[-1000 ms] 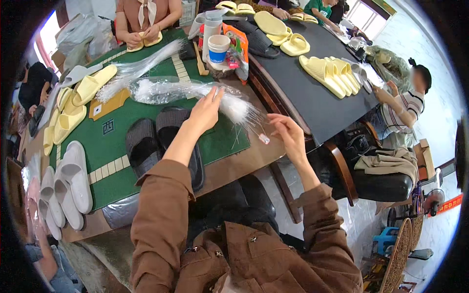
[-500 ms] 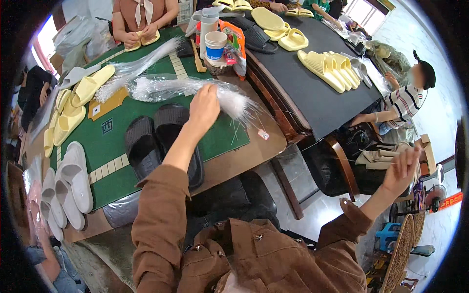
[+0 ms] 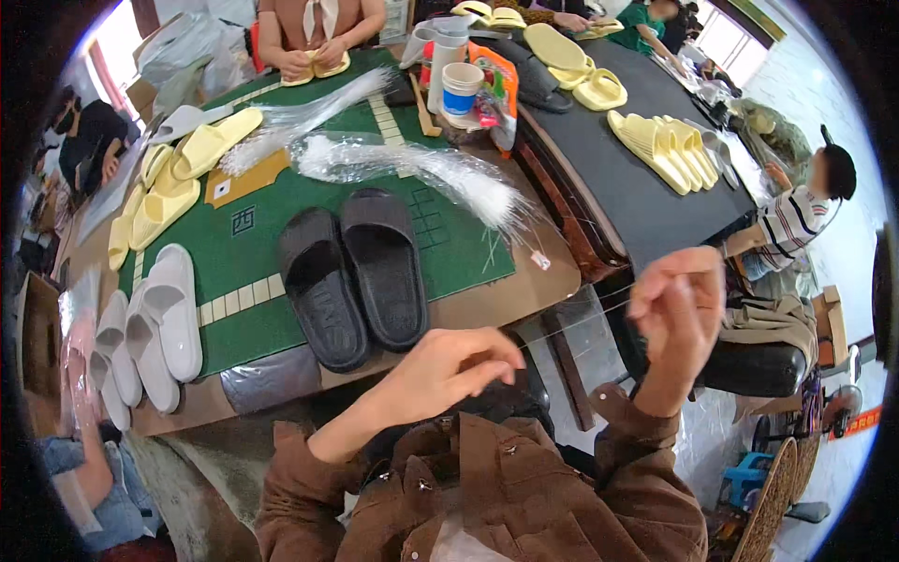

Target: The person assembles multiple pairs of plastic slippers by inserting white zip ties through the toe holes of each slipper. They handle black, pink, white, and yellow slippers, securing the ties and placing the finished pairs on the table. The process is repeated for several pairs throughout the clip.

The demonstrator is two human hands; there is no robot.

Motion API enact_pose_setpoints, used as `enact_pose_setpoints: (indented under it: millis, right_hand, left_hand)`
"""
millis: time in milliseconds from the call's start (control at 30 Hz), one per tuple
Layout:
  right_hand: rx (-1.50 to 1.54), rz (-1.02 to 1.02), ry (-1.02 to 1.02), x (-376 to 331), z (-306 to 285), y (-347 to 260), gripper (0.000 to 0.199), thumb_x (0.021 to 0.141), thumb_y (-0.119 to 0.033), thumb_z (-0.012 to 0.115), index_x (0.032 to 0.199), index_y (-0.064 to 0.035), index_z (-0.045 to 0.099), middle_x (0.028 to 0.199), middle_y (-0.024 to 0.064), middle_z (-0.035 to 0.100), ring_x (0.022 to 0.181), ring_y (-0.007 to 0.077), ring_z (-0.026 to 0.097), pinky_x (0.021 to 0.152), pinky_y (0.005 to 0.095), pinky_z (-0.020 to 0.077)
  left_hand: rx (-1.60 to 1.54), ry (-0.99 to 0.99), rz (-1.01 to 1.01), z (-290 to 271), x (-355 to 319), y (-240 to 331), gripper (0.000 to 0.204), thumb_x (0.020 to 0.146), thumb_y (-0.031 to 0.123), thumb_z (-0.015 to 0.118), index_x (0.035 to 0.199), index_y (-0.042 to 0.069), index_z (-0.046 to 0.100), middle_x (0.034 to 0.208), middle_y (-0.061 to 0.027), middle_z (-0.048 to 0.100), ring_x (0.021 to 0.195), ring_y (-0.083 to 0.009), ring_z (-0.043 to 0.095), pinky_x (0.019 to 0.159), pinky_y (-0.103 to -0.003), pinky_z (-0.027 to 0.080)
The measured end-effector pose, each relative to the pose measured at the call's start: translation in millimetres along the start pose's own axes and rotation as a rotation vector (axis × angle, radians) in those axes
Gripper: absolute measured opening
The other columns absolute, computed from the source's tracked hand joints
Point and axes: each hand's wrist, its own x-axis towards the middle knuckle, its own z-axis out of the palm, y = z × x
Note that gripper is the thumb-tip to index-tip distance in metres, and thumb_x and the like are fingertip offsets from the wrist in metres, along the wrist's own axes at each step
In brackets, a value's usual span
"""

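Holding: the left hand (image 3: 449, 370) and the right hand (image 3: 679, 304) keep a thin clear thread (image 3: 576, 325) stretched between them, just off the near edge of the table (image 3: 487, 304).
Left hand: fingers curled in, tips pinched on the thread's end; nothing else in it.
Right hand: raised, fingers bunched and nearly closed around the other end; the exact pinch I cannot tell.
Beyond the left hand: a pair of black slippers (image 3: 351, 272) lies side by side on the green mat (image 3: 253, 244), apart from both hands.
Further out: a bundle of clear strands in a plastic bag (image 3: 412, 169), its loose end fanning toward the table edge, with a small white tag (image 3: 541, 261) nearby.
Off to the left: white slippers (image 3: 150, 328) and yellow slippers (image 3: 178, 178) in rows.
Risk: the thread looks fine and slippery, so I judge it could slide out of either pinch, or snap if pulled taut.
Risk: loose strands at the bundle's end could catch and drag off the table.
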Motion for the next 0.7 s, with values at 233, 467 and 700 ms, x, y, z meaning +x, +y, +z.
enact_pose_setpoints:
  millis: [233, 467, 700]
  right_hand:
    - [0.063, -0.101, 0.295, -2.2, -53.3, 16.0, 0.012, 0.097, -0.010, 0.052, 0.107, -0.0029, 0.053, 0.095, 0.0104, 0.054, 0.075, 0.0142, 0.050, 0.065, 0.0223, 0.0413]
    - [-0.107, 0.352, 0.008, 12.0, 26.8, 86.3, 0.019, 0.090, -0.006, 0.058, 0.109, -0.0066, 0.058, 0.083, -0.0011, 0.058, 0.059, 0.0046, 0.047, 0.052, 0.0176, 0.0347]
    - [-0.175, 0.569, -0.554, 17.9, 134.8, 174.5, 0.024, 0.092, -0.014, 0.057, 0.110, 0.0016, 0.062, 0.086, 0.0073, 0.063, 0.068, 0.0112, 0.058, 0.060, 0.0248, 0.0464]
  left_hand:
    - [0.759, 0.499, 0.193, -34.5, -80.0, -7.8, 0.020, 0.077, -0.006, 0.063, 0.096, 0.001, 0.066, 0.099, -0.0116, 0.060, 0.089, -0.0285, 0.061, 0.075, -0.034, 0.050]
    - [0.953, 0.711, 0.027, -61.7, -94.2, -43.9, 0.033, 0.091, 0.006, 0.054, 0.122, -0.004, 0.054, 0.125, -0.0199, 0.054, 0.111, -0.0357, 0.057, 0.092, -0.039, 0.047]
    - [1.123, 0.913, -0.141, -87.8, -59.0, -101.4, 0.060, 0.096, 0.037, 0.050, 0.131, -0.011, 0.042, 0.137, -0.0283, 0.042, 0.119, -0.0419, 0.049, 0.099, -0.042, 0.041]
